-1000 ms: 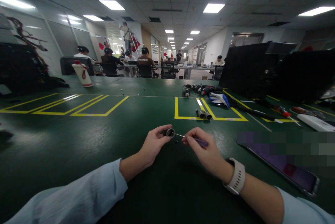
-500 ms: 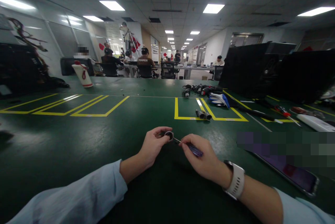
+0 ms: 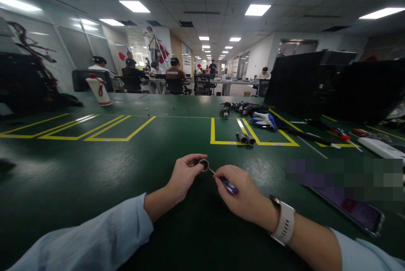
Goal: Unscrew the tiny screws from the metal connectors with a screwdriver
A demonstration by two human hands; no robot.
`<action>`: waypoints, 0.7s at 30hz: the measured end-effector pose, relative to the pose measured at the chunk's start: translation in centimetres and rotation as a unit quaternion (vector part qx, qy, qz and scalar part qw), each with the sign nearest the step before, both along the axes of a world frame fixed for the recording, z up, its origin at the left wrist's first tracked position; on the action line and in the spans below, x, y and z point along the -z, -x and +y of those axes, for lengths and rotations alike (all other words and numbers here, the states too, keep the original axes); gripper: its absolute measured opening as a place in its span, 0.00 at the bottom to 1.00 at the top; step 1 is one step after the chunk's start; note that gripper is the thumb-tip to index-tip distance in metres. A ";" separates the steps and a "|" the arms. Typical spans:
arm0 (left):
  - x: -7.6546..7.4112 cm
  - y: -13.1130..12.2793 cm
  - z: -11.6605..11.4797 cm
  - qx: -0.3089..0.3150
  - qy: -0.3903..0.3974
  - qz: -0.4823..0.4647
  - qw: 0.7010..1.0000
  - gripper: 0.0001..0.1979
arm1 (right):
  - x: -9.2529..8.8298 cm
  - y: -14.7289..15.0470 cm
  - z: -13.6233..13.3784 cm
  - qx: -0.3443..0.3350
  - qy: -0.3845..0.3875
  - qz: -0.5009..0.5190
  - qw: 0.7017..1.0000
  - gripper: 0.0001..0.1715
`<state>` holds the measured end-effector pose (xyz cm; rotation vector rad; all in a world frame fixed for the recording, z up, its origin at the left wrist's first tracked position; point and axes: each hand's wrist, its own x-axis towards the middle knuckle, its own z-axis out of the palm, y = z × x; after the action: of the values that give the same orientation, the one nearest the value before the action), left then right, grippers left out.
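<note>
Fingers and thumb of my left hand (image 3: 182,176) are closed around a small round metal connector (image 3: 206,165), its dark hollow end turned toward me. What is inside that end is too small to make out. My right hand (image 3: 242,191) grips a small screwdriver (image 3: 230,186) with a purple-blue handle. The thin shaft points up and left, its tip at the right edge of the connector's rim. Both hands are just above the green table (image 3: 126,169). A pair of grey metal cylinders (image 3: 242,137) lies beyond my right hand, by the yellow tape.
Beyond the cylinders are blue-white gloves (image 3: 265,121) and a pile of black cabled parts (image 3: 242,107). To the right lie a red-handled screwdriver (image 3: 341,135), a white power strip (image 3: 382,147) and a phone (image 3: 354,210). A white cup (image 3: 99,90) stands far left. Several people sit farther off.
My right hand has shifted slightly left and tilted the screwdriver more steeply, its handle end now lower. The left hand and the connector have barely moved.
</note>
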<state>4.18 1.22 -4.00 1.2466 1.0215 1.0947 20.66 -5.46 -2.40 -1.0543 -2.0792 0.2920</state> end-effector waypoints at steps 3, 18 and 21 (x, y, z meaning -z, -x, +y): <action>0.1 0.1 0.1 0.006 0.003 0.006 1.000 0.15 | 0.0 0.1 0.0 -0.005 0.000 -0.005 1.000 0.06; 0.2 -0.1 0.1 -0.010 0.002 0.004 1.000 0.14 | 0.3 0.1 0.1 0.009 -0.013 0.001 1.000 0.06; 0.2 -0.1 0.0 -0.013 0.003 0.007 1.000 0.14 | 0.2 0.2 -0.1 0.007 -0.012 -0.010 1.000 0.06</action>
<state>4.30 1.25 -4.19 1.2408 1.0539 1.1021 20.48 -5.56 -2.56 -1.0622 -2.0873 0.2498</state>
